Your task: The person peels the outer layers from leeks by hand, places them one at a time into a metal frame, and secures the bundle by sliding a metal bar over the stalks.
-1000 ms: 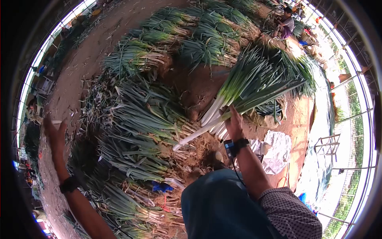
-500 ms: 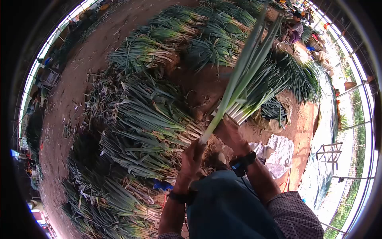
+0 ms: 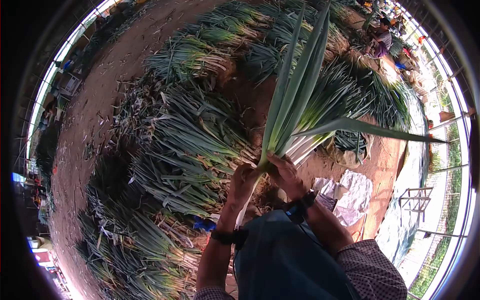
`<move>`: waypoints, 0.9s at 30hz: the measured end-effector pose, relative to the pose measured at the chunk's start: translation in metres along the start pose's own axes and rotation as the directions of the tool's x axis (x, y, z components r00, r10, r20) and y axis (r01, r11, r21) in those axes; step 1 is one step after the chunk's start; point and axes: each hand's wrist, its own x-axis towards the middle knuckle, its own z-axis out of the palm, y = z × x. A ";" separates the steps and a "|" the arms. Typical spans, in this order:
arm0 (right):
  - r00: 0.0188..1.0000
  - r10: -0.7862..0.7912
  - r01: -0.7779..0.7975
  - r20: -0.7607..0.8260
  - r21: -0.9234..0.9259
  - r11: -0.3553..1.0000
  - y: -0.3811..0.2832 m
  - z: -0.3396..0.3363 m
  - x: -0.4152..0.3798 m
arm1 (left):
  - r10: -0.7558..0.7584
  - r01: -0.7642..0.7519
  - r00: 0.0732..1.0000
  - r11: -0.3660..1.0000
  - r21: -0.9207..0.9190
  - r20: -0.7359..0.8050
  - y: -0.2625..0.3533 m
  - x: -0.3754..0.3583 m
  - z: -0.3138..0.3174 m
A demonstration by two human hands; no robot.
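Observation:
A leek (image 3: 295,95) stands up in front of me, its long green leaves fanned upward and one leaf bent far out to the right. My left hand (image 3: 242,186) is wrapped round the stalk where the leaves begin, and the pale stem runs down below it. Just to the right, my right hand (image 3: 285,175) pinches the base of the leaves with the thumb on top. Behind it lies a stack of leeks with clean white stems (image 3: 305,149). Close by on the left is a large heap of untrimmed leeks (image 3: 187,135).
More leek bundles (image 3: 205,55) lie on the bare earth floor (image 3: 95,110) further off. To the right are a white plastic sack (image 3: 354,197) and a metal frame (image 3: 416,200). Another person (image 3: 382,40) sits at the far right.
The leek has swung more upright and its leaves have spread, one now folded out to the right. My right hand has moved down and left, nearer my left hand, which is higher on the stalk.

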 end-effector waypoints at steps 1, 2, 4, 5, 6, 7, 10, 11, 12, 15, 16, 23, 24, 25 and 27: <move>0.983 -0.175 0.185 0.061 -0.325 0.928 0.009 -0.011 0.003 | -0.014 0.014 1.000 0.999 -0.040 0.006 -0.008 0.007 0.003; 0.933 -0.315 0.353 0.173 -0.596 0.721 0.021 -0.026 0.008 | -0.016 0.015 1.000 0.999 -0.039 -0.021 -0.017 0.013 0.005; 0.801 -0.454 0.564 0.389 -0.744 0.357 0.019 -0.013 0.001 | -0.020 0.018 0.997 0.999 -0.038 -0.068 -0.022 0.016 0.007; 0.735 -0.503 0.642 0.456 -0.706 0.298 0.018 -0.009 -0.004 | -0.006 0.001 0.999 0.996 -0.088 -0.051 -0.025 0.017 0.009; 0.660 -0.544 0.713 0.518 -0.661 0.234 0.014 0.001 -0.007 | 0.010 -0.015 0.999 0.990 -0.139 -0.035 -0.027 0.017 0.011; 0.491 -0.645 0.786 0.586 -0.617 0.038 0.017 0.000 -0.005 | 0.025 -0.029 0.999 0.981 -0.190 -0.022 -0.028 0.017 0.012; 0.842 -0.441 0.530 0.309 -0.626 0.573 0.028 -0.009 -0.004 | 0.059 -0.043 0.998 0.946 -0.321 0.038 -0.036 0.016 0.011; 0.914 -0.351 0.403 0.203 -0.545 0.735 0.030 -0.010 -0.005 | 0.077 -0.054 0.995 0.939 -0.339 0.055 -0.038 0.014 0.011; 0.962 -0.251 0.273 0.108 -0.375 0.886 0.021 0.003 -0.010 | 0.098 -0.067 0.993 0.931 -0.359 0.068 -0.031 0.009 0.012; 0.994 -0.108 0.113 0.032 -0.212 0.971 0.014 0.012 -0.015 | 0.047 -0.035 0.999 0.938 -0.344 0.026 -0.024 -0.009 0.006; 0.994 -0.102 0.106 0.031 -0.235 0.966 0.010 0.015 -0.015 | 0.015 -0.015 1.000 0.943 -0.332 -0.002 -0.026 -0.015 0.003; 0.988 -0.138 0.157 0.075 -0.454 0.877 0.004 0.015 0.009 | 0.069 -0.056 0.990 0.992 0.113 -0.119 -0.046 -0.047 -0.012; 0.984 -0.167 0.168 0.063 -0.650 0.741 0.006 0.015 0.009 | 0.060 -0.047 0.990 0.993 0.107 -0.127 -0.047 -0.043 -0.011; 0.901 -0.355 0.414 0.248 -0.731 0.543 0.007 0.013 0.008 | 0.048 -0.035 0.990 0.995 0.098 -0.134 -0.051 -0.040 -0.009; 0.762 -0.485 0.612 0.428 -0.721 0.326 0.009 0.014 0.006 | 0.039 -0.025 0.989 0.995 0.097 -0.144 -0.055 -0.039 -0.009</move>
